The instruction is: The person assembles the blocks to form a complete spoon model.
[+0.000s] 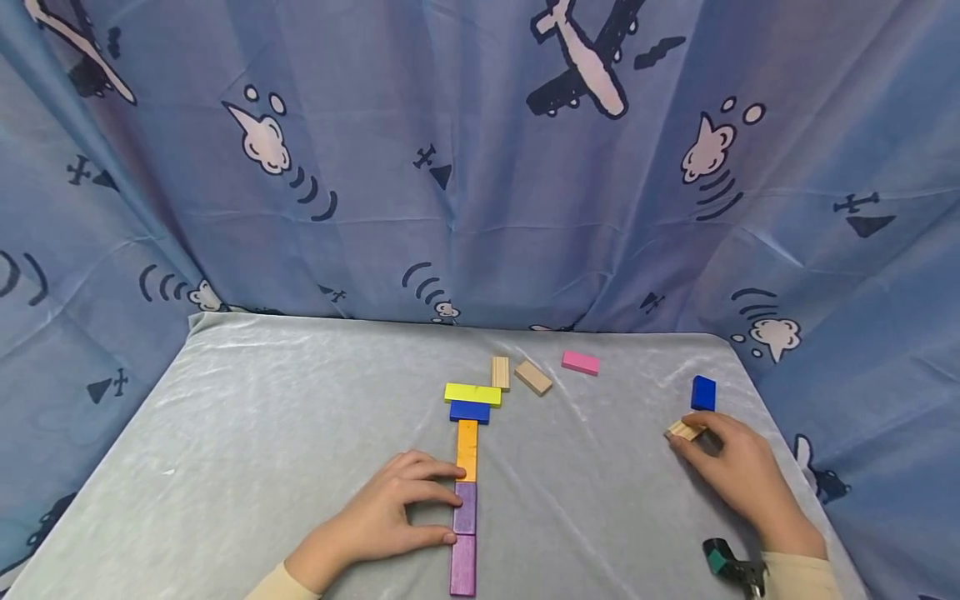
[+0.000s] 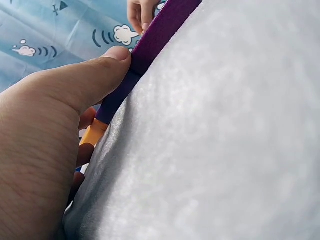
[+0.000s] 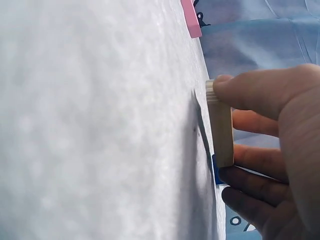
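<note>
My left hand [image 1: 386, 508] lies along the left side of a column of coloured blocks, fingers spread and tips at its edge. Its thumb [image 2: 112, 57] is at a magenta-purple block [image 1: 463, 567]; other fingertips meet a purple block [image 1: 466, 508] and an orange block [image 1: 467, 446]. Above these, a blue block [image 1: 469, 412] and a yellow block [image 1: 472, 394] lie crosswise. At the table's right side my right hand [image 1: 738, 467] pinches a plain wooden block [image 3: 220, 127] between thumb and fingers. In the right wrist view this block appears tilted above the cloth, its far part partly behind fingers.
Another blue block [image 1: 703, 392] lies just beyond the right hand. Two plain wooden blocks, one upright in view [image 1: 500, 374] and one slanted [image 1: 533, 377], lie beyond the column, with a pink block [image 1: 581, 362] to their right. A patterned curtain [image 1: 450, 167] hangs behind the cloth-covered table [image 1: 262, 400].
</note>
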Available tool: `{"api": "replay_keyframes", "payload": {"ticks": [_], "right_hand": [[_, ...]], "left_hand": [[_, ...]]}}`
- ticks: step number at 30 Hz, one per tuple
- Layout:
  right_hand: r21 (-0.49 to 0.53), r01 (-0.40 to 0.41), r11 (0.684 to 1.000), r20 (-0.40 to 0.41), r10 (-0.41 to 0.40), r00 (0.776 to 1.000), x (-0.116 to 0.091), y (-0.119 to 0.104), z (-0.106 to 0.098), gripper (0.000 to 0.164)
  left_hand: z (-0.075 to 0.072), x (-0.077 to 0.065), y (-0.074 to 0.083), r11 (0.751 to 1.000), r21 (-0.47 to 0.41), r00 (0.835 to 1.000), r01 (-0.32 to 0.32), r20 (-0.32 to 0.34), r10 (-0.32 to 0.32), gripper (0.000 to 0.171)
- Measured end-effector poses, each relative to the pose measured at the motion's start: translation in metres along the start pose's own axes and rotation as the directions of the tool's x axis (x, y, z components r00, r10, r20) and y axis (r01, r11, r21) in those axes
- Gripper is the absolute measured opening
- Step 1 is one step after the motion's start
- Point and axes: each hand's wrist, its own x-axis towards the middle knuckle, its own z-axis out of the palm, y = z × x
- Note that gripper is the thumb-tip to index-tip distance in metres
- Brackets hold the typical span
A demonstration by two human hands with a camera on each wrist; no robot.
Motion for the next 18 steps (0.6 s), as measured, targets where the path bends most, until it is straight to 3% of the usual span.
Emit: {"api": "replay_keyframes", "payload": {"ticks": [6, 18], "right_hand": [[0.045, 0.079, 0.996, -0.008, -0.079, 0.997, 0.004, -0.009, -0.002, 0.041], [0.09, 0.284, 0.955, -0.029, -0.283, 0.959, 0.03, -0.047, 0.005, 0.034]], "left_hand": [[0.0, 0.0, -0.001, 1.0, 0.008, 1.0, -0.01, -0.001, 0.01, 0.032], [0.001, 0.001, -0.003, 0.999, 0.02, 0.999, -0.038, -0.002, 0.038, 0.031]]}}
